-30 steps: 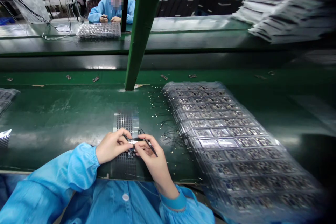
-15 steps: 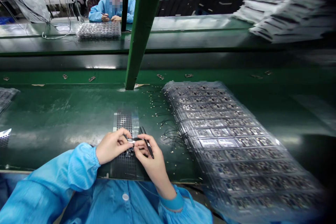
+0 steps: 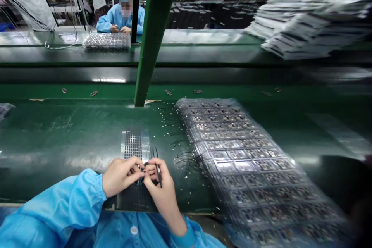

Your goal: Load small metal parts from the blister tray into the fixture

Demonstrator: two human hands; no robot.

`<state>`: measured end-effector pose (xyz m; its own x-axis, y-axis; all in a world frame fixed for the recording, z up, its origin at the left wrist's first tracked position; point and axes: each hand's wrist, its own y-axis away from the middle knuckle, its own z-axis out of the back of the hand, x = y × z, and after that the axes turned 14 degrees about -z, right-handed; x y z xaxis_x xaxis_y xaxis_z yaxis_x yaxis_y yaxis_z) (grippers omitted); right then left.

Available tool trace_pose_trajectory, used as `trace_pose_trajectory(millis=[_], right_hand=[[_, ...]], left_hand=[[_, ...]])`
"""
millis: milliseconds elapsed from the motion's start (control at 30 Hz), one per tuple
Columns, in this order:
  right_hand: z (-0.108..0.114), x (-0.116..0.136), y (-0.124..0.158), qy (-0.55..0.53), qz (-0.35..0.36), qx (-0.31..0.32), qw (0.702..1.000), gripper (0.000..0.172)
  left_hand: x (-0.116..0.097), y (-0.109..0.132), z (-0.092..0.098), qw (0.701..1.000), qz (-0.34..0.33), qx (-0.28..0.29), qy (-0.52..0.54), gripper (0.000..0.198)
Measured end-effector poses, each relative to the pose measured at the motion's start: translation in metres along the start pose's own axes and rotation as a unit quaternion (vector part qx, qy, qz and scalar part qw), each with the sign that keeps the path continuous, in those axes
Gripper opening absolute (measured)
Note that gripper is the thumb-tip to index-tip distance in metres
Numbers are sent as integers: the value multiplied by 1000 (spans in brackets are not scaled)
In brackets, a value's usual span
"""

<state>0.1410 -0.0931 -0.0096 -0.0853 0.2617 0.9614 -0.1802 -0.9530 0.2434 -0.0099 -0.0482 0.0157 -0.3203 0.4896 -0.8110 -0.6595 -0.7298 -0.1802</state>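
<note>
My left hand (image 3: 123, 176) is closed in a pinch on a small dark part (image 3: 143, 171), mostly hidden by the fingers. Against it, the fingertips of my right hand (image 3: 162, 190) meet at the same part. Black tweezers (image 3: 159, 174) are tucked in my right hand, their tips pointing up and away from the part. Just beyond the hands lies a clear sheet with rows of small dark squares (image 3: 133, 142), partly covered by the fingers. Something small and shiny shows below the fingertips, too covered to name.
To the right stands a slanting stack of clear trays (image 3: 244, 155) filled with small circuit boards. Thin black cables (image 3: 183, 155) and tiny bits lie beside it. A green post (image 3: 154, 38) rises behind the hands. Across the line, a co-worker (image 3: 120, 17) sits at another tray stack (image 3: 107, 41).
The view has tilted up, so the bench and both hands sit lower and slightly left in the picture. The fingertips remain together at the small part; the tweezers stay in my right hand.
</note>
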Motion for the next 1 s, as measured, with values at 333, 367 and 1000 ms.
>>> trace_pose_trajectory(millis=[333, 367, 1000], right_hand=[[7, 0, 3, -80, -58, 6, 995, 23], [8, -2, 3, -89, -63, -1, 994, 26], [3, 1, 5, -99, 18, 3, 995, 26]], left_hand=[[10, -16, 18, 984, 99, -66, 136, 18], [16, -26, 29, 979, 108, -106, 139, 21], [119, -160, 174, 864, 167, -429, -203, 24]])
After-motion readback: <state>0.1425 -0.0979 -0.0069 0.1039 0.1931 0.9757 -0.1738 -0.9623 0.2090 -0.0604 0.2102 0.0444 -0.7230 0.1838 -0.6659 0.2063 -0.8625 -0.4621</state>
